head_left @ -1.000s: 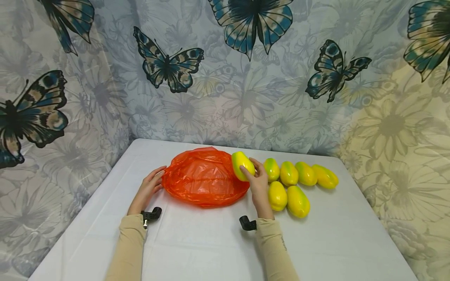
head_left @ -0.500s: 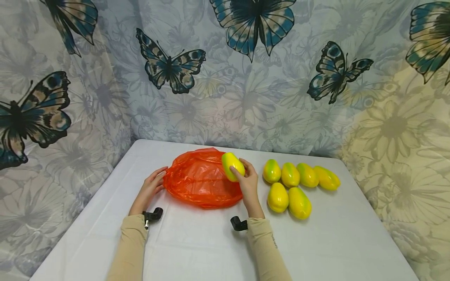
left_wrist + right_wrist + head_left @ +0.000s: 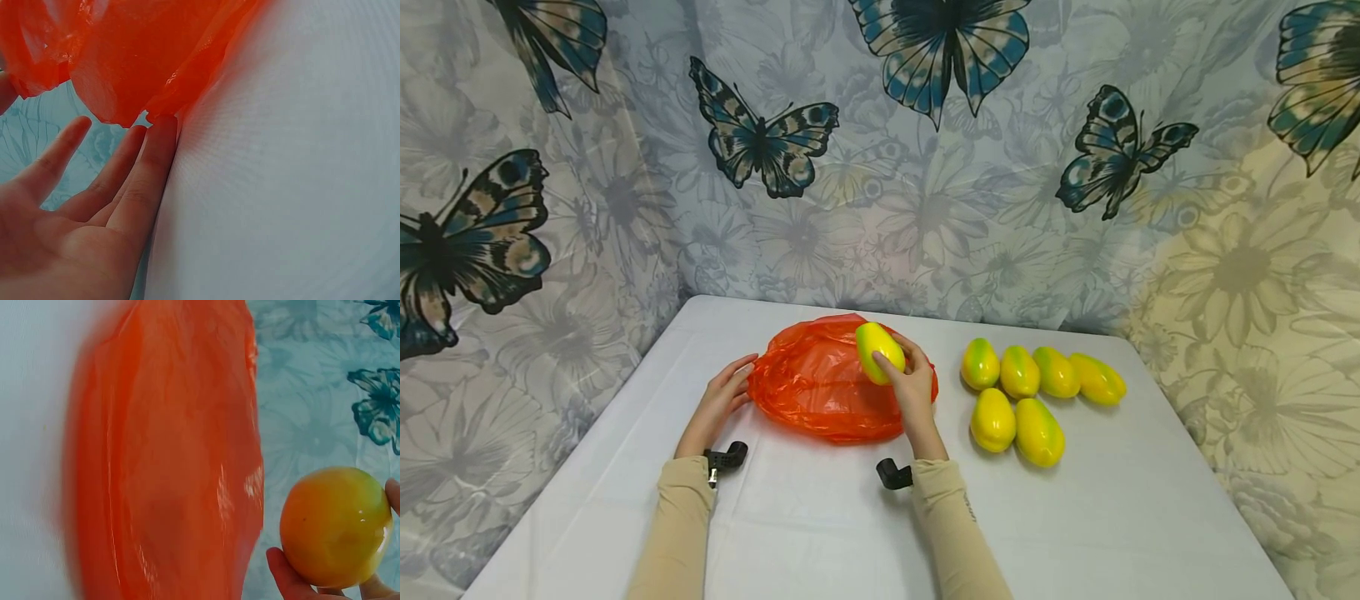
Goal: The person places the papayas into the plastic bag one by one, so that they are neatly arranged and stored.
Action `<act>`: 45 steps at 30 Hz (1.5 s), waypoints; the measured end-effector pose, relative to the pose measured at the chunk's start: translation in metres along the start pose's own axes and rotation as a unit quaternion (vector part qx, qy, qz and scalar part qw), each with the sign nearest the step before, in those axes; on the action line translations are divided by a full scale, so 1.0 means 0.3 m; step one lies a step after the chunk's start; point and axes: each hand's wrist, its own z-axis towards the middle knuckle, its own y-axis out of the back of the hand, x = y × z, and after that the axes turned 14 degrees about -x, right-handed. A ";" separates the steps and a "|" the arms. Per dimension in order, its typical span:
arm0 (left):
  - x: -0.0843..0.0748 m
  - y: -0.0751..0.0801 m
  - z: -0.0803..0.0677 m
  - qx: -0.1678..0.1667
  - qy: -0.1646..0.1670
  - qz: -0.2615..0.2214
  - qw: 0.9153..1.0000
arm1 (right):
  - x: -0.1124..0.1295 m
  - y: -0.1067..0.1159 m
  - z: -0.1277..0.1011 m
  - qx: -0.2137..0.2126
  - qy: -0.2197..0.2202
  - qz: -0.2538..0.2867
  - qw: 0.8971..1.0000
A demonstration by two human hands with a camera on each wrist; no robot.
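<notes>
An orange-red plastic bag (image 3: pixel 820 400) lies spread on the white table, its mouth facing up. At the bag's left edge rests my left hand (image 3: pixel 717 402); in the left wrist view its fairly straight fingers (image 3: pixel 153 159) touch the plastic. My right hand (image 3: pixel 916 393) holds a yellow-green mango (image 3: pixel 874 348) above the right part of the bag. The right wrist view shows the held mango (image 3: pixel 334 528) between fingers and thumb, raised beside the bag (image 3: pixel 175 450). Several more mangoes (image 3: pixel 992 421) lie right of the bag in two rows.
The white table (image 3: pixel 820 525) runs back to a curtain (image 3: pixel 880 242) printed with butterflies and flowers. Black wrist cameras (image 3: pixel 727 458) sit on both wrists, over beige sleeves.
My right hand has carried the mango leftward, from the bag's right edge to over its opening. The left hand stays at the bag's left edge.
</notes>
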 end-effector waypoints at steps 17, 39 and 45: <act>0.073 0.009 0.053 -0.018 -0.009 0.008 1.000 | -0.021 -0.074 -0.029 0.025 0.002 0.002 1.000; 0.060 0.006 0.042 -0.016 -0.007 -0.001 1.000 | -0.060 -0.147 -0.062 0.049 -0.001 0.011 0.999; 0.071 0.007 0.049 -0.019 -0.017 0.004 1.000 | -0.066 -0.168 -0.083 0.045 -0.003 0.005 0.999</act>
